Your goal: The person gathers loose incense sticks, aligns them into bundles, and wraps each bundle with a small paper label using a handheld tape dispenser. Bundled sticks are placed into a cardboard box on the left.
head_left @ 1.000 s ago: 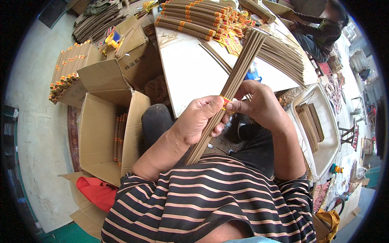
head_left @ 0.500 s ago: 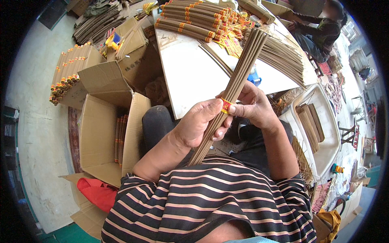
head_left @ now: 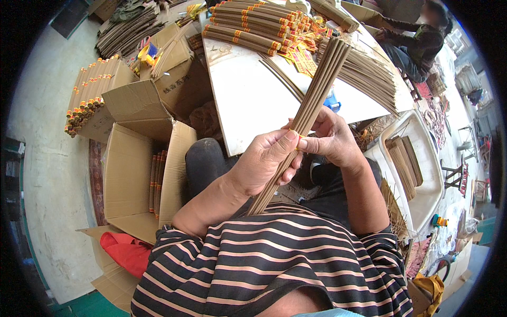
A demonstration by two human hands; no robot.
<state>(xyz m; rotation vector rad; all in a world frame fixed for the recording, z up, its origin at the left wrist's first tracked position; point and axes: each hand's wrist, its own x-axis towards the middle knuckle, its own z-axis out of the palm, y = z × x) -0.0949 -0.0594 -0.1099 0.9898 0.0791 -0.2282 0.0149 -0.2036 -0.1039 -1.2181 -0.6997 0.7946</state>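
A bundle of thin brown incense sticks (head_left: 317,90) slants across my lap, its upper end over the white table (head_left: 237,100) and its lower end against my striped shirt. My left hand (head_left: 264,164) is closed around the middle of it from below. At the same spot my right hand (head_left: 338,142) pinches the bundle, thumb pressed near the left thumb. Between the thumbs only a bit of yellow edge of the paper band shows; the fingers behind the sticks are hidden. A blue object (head_left: 331,101), partly covered by the right hand, lies on the table behind.
Banded incense bundles (head_left: 245,26) are stacked on the table beside red-yellow paper labels (head_left: 302,59) and fanned loose sticks (head_left: 364,76). An open carton (head_left: 132,185) holding bundles stands at left. At right is a white tub (head_left: 430,195) with sticks. Another person (head_left: 417,45) sits at far right.
The bundle has been turned slightly in my hands: the red face of its band, visible before, is now out of sight. Both hands stay in nearly the same place.
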